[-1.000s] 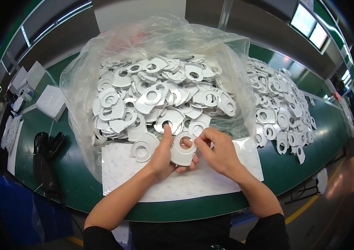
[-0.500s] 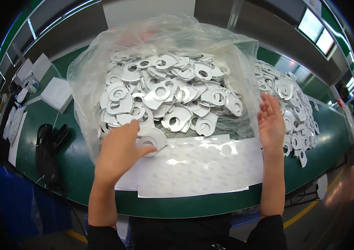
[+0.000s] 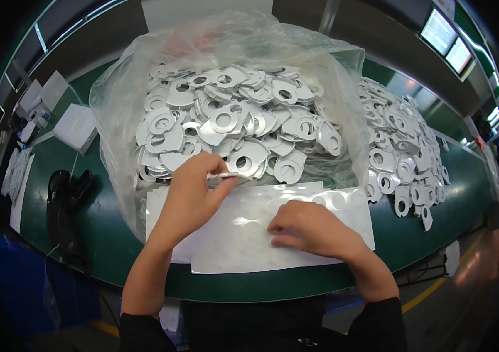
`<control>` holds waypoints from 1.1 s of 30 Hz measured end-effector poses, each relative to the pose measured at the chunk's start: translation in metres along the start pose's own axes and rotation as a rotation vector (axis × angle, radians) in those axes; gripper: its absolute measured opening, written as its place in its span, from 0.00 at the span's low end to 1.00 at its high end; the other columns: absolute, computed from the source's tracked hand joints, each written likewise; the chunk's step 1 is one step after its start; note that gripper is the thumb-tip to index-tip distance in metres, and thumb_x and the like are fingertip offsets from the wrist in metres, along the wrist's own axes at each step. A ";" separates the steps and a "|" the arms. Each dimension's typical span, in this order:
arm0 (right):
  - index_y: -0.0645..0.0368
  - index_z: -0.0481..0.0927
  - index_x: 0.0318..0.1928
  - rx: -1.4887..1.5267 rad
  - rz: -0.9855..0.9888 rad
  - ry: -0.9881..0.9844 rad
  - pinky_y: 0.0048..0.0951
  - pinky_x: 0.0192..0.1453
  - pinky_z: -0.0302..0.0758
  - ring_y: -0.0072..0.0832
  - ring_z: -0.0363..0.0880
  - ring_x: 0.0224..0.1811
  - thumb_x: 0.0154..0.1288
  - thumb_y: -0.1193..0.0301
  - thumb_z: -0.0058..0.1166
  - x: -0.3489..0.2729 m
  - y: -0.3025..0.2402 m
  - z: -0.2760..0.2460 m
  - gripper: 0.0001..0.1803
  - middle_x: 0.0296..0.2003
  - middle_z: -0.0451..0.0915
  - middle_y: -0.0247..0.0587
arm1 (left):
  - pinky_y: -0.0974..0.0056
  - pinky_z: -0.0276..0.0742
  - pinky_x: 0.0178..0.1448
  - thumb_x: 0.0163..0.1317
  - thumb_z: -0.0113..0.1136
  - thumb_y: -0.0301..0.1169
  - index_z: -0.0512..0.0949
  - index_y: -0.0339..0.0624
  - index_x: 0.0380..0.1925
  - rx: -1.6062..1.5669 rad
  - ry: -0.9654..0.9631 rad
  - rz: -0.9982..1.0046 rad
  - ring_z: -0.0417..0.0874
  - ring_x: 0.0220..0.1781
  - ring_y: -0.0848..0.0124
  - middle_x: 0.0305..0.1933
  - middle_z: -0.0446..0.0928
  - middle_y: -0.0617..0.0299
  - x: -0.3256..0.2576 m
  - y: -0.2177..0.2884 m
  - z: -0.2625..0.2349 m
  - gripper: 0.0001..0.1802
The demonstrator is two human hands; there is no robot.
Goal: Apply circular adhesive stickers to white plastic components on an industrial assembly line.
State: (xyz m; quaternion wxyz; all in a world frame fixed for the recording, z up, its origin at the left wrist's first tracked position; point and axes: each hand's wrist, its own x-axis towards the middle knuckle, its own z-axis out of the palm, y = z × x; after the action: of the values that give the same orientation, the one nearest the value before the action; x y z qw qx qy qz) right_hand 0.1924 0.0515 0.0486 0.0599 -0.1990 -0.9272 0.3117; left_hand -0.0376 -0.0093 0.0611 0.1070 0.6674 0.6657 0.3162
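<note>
In my left hand [image 3: 194, 196] is a flat white plastic part [image 3: 230, 176], pinched between thumb and fingers. The part is tilted almost edge-on, just above the far edge of the sheets. My right hand [image 3: 314, 230] hovers over or rests on a glossy white sheet [image 3: 238, 255], its fingers bent, thumb apart, and nothing visible in them. Circular outlines show along the sheet's far side. Beyond my hands, a heap of similar white parts with round holes [image 3: 224, 119] lies in an open clear plastic bag [image 3: 117, 102].
More white parts [image 3: 405, 167] are piled on the green table [image 3: 437, 234] to the right of the bag. At the left lie a black object with a cord [image 3: 61, 217] and a white box-like stack [image 3: 76, 127]. The table's curved near edge runs before me.
My left hand has moved right and tilted the white part up from lying flat. My right hand has come in from beside the right-hand pile to over the sheet.
</note>
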 end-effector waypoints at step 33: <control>0.62 0.72 0.30 -0.208 -0.285 -0.105 0.33 0.37 0.73 0.38 0.73 0.38 0.56 0.71 0.54 -0.005 -0.037 0.006 0.07 0.31 0.70 0.42 | 0.59 0.75 0.40 0.71 0.22 0.56 0.70 0.47 0.39 -1.913 -0.426 -0.585 0.76 0.52 0.57 0.58 0.68 0.43 -0.001 -0.002 0.087 0.30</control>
State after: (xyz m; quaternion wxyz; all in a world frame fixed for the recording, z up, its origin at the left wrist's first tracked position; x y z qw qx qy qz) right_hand 0.1828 0.0193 0.0659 0.0340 -0.0541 -0.9751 0.2126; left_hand 0.0097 0.0138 -0.0078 0.7840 0.1559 0.2383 0.5516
